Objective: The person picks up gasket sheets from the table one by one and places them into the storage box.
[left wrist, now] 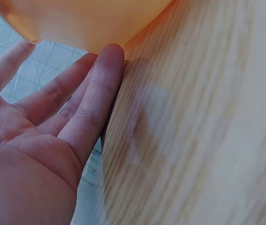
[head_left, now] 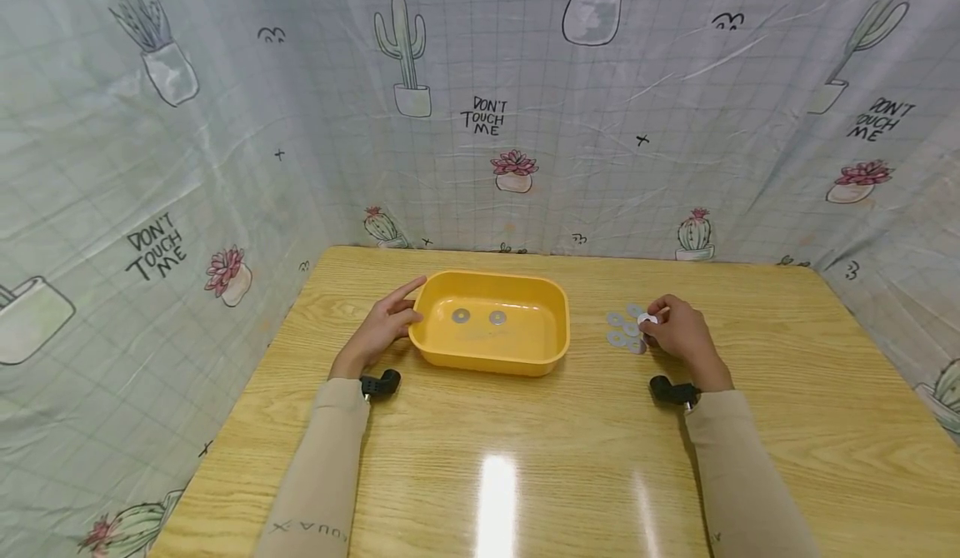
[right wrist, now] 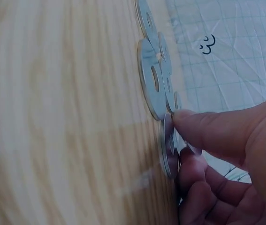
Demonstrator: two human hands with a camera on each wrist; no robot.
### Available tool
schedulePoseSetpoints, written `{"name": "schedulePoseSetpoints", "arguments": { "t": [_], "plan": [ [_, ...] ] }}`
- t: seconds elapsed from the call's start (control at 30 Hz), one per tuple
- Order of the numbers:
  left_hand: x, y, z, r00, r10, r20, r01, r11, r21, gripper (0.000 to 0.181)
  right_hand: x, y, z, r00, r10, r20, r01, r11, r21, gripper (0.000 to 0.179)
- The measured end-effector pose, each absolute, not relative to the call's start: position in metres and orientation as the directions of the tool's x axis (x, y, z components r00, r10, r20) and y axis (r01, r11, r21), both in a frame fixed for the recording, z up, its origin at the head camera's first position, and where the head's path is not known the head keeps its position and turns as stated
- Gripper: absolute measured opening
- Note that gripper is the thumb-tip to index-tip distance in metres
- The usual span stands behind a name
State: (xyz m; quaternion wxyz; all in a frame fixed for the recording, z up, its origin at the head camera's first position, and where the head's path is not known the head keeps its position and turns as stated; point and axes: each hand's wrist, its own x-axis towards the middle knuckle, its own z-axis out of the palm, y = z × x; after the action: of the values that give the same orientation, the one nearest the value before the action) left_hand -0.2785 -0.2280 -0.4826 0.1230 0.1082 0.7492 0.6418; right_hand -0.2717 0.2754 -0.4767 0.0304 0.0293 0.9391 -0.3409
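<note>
A yellow plastic tray [head_left: 491,365] stands on the table with two flat metal washers lying in it, the left washer [head_left: 461,316] and the right washer [head_left: 497,318]. My left hand [head_left: 381,329] touches the tray's left end with fairly straight, spread fingers; in the left wrist view a fingertip [left wrist: 110,54] meets the tray wall [left wrist: 86,23]. To the right of the tray, my right hand [head_left: 681,331] pinches a washer [head_left: 647,319] between thumb and fingers, tilted above several other washers [head_left: 617,339]. These lie close together, some overlapping, and the fingers partly hide the pinched one.
The wooden table [head_left: 450,425] runs up to a patterned curtain [head_left: 450,183] at the back and sides. Black wrist mounts [head_left: 381,383] sit at both cuffs. Bright reflections lie on the table's near part.
</note>
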Motion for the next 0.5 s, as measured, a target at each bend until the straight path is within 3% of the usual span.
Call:
{"name": "schedulePoseSetpoints", "arguments": {
  "t": [0.5],
  "plan": [
    [-0.2804, -0.2272, -0.4833, -0.947, 0.318, -0.051, -0.004, 0.146, 0.989, 0.067, -0.2723, 0.2857, -0.4848, -1.000, 0.017, 0.013, 0.004, 0.732, -0.681, 0.033]
  ]
}}
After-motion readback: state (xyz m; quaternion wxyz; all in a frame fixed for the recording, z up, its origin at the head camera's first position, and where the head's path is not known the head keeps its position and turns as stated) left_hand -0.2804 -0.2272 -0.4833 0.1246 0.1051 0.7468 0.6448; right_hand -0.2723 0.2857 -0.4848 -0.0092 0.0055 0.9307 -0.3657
